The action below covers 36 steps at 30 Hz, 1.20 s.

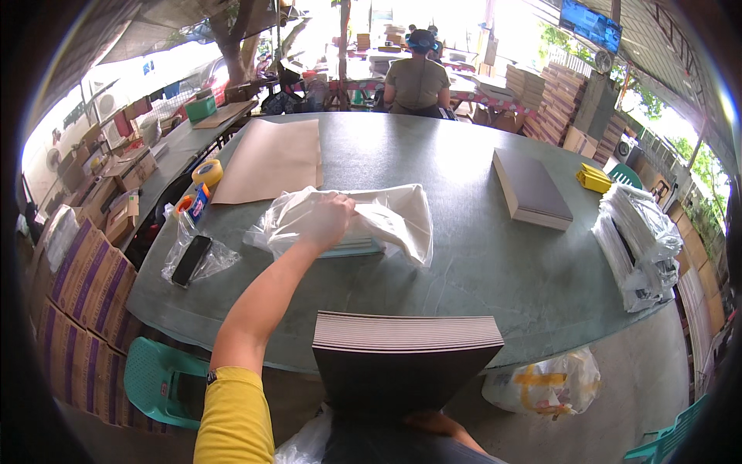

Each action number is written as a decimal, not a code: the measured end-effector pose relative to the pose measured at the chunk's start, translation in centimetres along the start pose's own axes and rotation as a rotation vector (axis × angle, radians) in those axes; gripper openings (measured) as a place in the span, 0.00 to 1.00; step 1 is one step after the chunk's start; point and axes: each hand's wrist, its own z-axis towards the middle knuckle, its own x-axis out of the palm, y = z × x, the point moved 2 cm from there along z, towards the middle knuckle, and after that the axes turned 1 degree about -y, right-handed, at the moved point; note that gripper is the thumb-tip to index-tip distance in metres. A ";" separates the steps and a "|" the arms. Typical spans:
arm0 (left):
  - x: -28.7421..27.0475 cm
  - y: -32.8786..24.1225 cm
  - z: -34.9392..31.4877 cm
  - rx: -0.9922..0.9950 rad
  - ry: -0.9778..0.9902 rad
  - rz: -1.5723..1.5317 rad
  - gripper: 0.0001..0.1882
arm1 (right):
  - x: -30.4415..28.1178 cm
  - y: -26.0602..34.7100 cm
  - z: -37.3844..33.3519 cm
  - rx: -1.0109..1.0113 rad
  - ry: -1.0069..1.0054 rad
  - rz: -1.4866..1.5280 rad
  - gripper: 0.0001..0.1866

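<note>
My left hand [328,220] reaches across the table, its blurred fingers closed on a crumpled white plastic sheet [406,220]. Under that sheet a stack with pale blue edges [352,247] shows in part. Close to me, a thick black book-like block [406,363] stands tilted, its layered pale page edges facing up and away. At its lower side is my right hand [437,424], which supports it; most of those fingers are hidden. Clear plastic [309,441] lies bunched below, beside the block.
On the green table [448,286] lie brown paper [270,158], tape rolls [207,172], a phone [192,261], another thick dark book [533,189], a yellow bundle [593,178] and plastic-wrapped stacks [638,243]. A green chair [158,383] and cartons [85,317] stand left. Another person [417,81] sits beyond.
</note>
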 end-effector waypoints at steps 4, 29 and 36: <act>-1.4 -1.0 2.0 -0.115 -0.025 -0.161 0.07 | -0.1 0.0 0.0 0.037 -0.003 0.011 0.24; -12.9 -3.1 2.4 -0.934 -0.243 -1.352 0.08 | -0.2 1.6 -0.9 -0.029 0.042 -0.070 0.22; -19.4 -8.2 -15.9 0.302 0.209 -0.402 0.15 | 1.8 -2.2 0.9 -0.077 0.022 -0.160 0.20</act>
